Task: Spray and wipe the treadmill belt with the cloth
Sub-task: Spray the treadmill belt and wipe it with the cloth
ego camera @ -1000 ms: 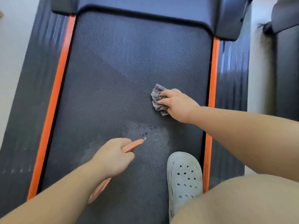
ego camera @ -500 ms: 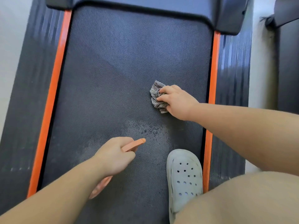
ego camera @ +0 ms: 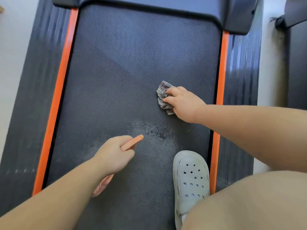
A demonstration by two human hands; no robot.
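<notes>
Black textured rubber forms the treadmill belt (ego camera: 132, 63), seen from above between the left orange strip (ego camera: 61, 90) and the right orange strip (ego camera: 221, 68). The left hand (ego camera: 114, 155) has its fingers curled round a peach-coloured spray bottle (ego camera: 132, 143), nozzle aimed forward and to the right. Just ahead of the nozzle lies a wet patch (ego camera: 157, 131) of dark speckles ringed by paler mist, so at least one dose of spray appears to have landed. The right hand (ego camera: 184, 103) clamps a bunched, striped cloth (ego camera: 163, 97) and presses it onto the belt just beyond the patch, near the right strip; cloth and patch do not touch.

Progress, as judged: spraying has begun in the near middle of the belt, while the droplets look unwiped. The far half of the belt, up to the motor cover (ego camera: 149, 7), shows a dull, dusty sheen and no droplets, so most of the surface seems left to do.

Obstacles: a pale perforated shoe (ego camera: 191, 180) stands on the belt beside the right strip, just below the wet patch, covering ground that cannot be wiped until the foot shifts. A bare knee (ego camera: 249, 205) hides the lower right corner. A second dark machine (ego camera: 297, 63) stands well apart at the right edge.
</notes>
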